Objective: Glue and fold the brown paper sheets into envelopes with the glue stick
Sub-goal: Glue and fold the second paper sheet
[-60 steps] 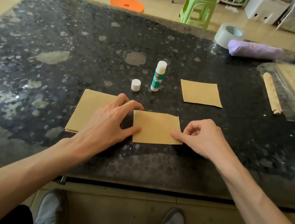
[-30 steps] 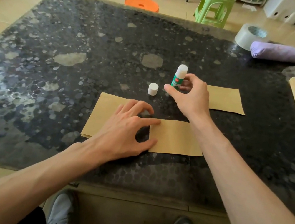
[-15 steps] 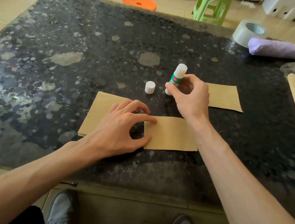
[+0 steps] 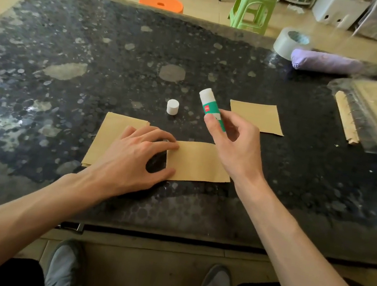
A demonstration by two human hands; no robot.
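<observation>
The uncapped white-and-green glue stick (image 4: 209,107) is pinched, tilted, in the right hand (image 4: 234,143) above the folded brown paper sheet (image 4: 197,163). The left hand (image 4: 134,156) presses that sheet's left edge on the dark speckled counter (image 4: 97,52), fingers apparently spread. The small white cap (image 4: 172,106) stands nearby.

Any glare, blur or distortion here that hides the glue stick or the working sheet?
Head view: wide-angle bowing curves the table edges; pale glare on its left; plastic bag at far right is soft; glue stick in the right hand and sheet pressed by the left hand look sharp.
</observation>
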